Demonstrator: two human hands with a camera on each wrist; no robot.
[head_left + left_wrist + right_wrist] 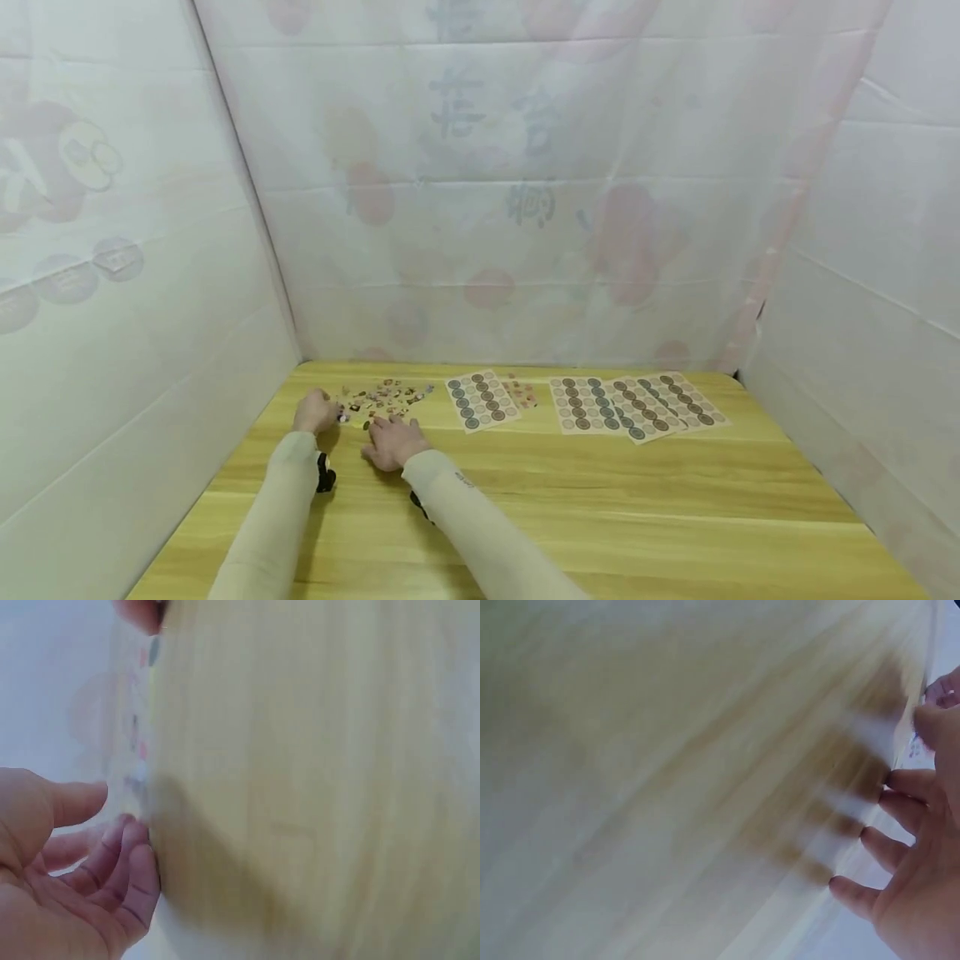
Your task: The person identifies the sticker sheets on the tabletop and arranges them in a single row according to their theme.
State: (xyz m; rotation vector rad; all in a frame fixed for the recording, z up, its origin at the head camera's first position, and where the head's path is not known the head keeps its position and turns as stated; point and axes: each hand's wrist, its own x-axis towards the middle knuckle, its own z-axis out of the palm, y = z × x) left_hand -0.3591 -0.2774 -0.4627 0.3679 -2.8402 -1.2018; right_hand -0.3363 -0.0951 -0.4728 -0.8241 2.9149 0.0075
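Many small colourful pieces [386,400] lie scattered at the back left of the wooden table; their exact kind is too small to tell. My left hand [316,412] rests at the left edge of this spread, beside a dark and white piece [342,417]. In the left wrist view, that hand's fingers [139,881] are loosely bent, the thumb stands apart, and nothing shows between them. My right hand [394,443] is at the front of the spread, its fingertips [844,885] spread and touching the tabletop. Beside it lies a dark round piece [366,426].
A sheet with rows of printed circles [482,401] lies right of the pieces, with small pinkish pieces [522,392] by it. Farther right are overlapping similar sheets [585,406]. Printed white cloth walls [525,333] enclose the wooden table [600,517] at back and sides.
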